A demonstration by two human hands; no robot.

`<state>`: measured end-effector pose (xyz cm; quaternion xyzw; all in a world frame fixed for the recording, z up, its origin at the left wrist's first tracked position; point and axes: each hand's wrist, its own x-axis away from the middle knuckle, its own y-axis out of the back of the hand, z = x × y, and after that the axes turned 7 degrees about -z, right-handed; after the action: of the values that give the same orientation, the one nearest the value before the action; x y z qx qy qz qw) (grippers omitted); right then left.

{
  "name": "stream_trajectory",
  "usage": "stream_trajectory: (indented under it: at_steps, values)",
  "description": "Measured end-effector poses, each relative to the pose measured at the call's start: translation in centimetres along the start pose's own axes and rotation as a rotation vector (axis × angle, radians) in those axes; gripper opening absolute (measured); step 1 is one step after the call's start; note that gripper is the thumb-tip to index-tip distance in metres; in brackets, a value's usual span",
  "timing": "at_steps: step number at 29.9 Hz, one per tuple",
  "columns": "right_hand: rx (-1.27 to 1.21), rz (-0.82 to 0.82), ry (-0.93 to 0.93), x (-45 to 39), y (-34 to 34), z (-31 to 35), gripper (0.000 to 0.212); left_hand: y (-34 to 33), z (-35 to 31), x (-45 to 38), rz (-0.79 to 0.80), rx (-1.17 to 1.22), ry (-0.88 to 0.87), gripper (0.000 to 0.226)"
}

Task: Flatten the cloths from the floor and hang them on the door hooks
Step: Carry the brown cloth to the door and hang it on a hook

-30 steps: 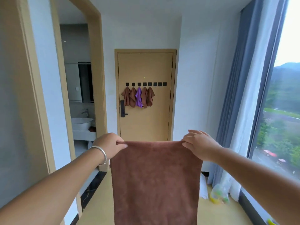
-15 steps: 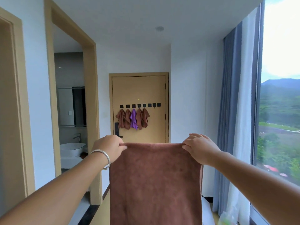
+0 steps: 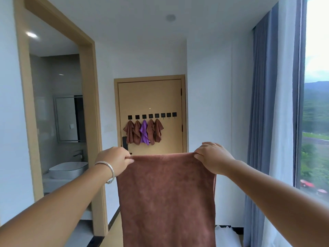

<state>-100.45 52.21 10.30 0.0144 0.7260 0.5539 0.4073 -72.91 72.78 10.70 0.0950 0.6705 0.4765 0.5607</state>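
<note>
Your left hand (image 3: 114, 158) and right hand (image 3: 212, 157) each pinch a top corner of the brown cloth (image 3: 166, 198), which hangs flat between both grips. Far beyond the grips, on the door (image 3: 151, 97), five cloths already hang: four brown, one purple (image 3: 144, 131). Of eight hooks (image 3: 152, 115), three are free. I judge this cloth is next.

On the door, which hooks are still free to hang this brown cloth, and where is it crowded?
Free: the three hooks at the right end of the row, between the last hung brown cloth and the door's hinge edge. Crowded: the five left hooks, with four brown cloths and a purple cloth overlapping. Left hand and right hand pinch the held cloth.
</note>
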Motion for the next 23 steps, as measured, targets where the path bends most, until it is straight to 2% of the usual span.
stream_trajectory:
  at_steps: [9,23]
  values:
    - [0.003,0.012,-0.004,-9.3,-7.2,-2.9,0.040,-7.7,1.1,-8.6,0.015,-0.003,0.006,0.044]
    - [0.047,-0.001,-0.002,-31.2,-20.2,-4.4,0.040,-23.2,9.3,-27.9,-0.009,0.070,-0.063,0.035]
